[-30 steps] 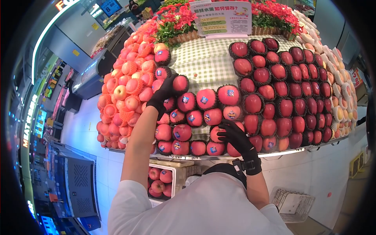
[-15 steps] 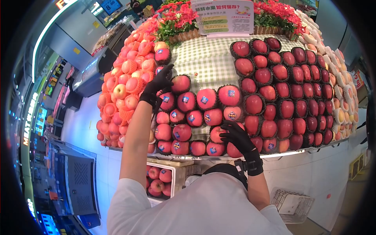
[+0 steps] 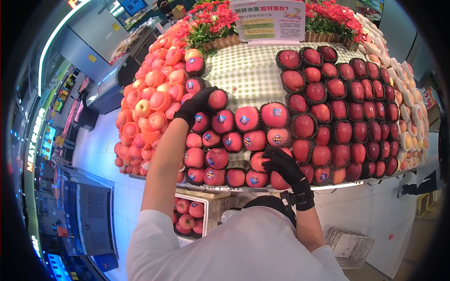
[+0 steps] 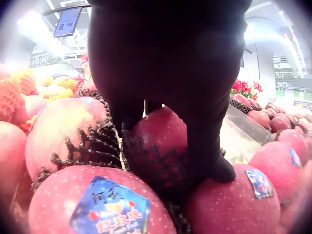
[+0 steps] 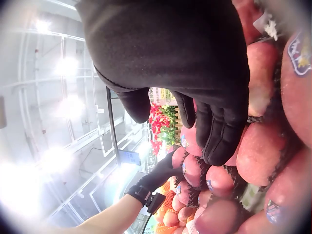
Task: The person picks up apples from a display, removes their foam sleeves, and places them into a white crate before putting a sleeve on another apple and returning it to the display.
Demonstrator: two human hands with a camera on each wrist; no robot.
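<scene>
In black gloves, my left hand (image 3: 198, 107) grips a red apple (image 3: 217, 99) in black foam net at the left of the display. The left wrist view has its fingers on both sides of that netted apple (image 4: 161, 129), low among stickered apples (image 4: 234, 204). My right hand (image 3: 283, 165) rests with loosely bent fingers over the front apples, beside one apple (image 3: 258, 161). In the right wrist view the right hand (image 5: 180, 63) spans above the fruit, its palm side partly hidden.
Orange-netted apples (image 3: 157, 100) slope at the left, dark red rows (image 3: 342, 107) fill the right. Checkered cloth (image 3: 246, 70) shows behind the stickered apples, below a sign (image 3: 268, 23) and red flowers (image 3: 213, 23). A crate of apples (image 3: 206, 210) stands below the front edge.
Half a second ago my left hand was off the apple, its fingers stretched up and left; it has come back right onto it. My right hand has hardly moved.
</scene>
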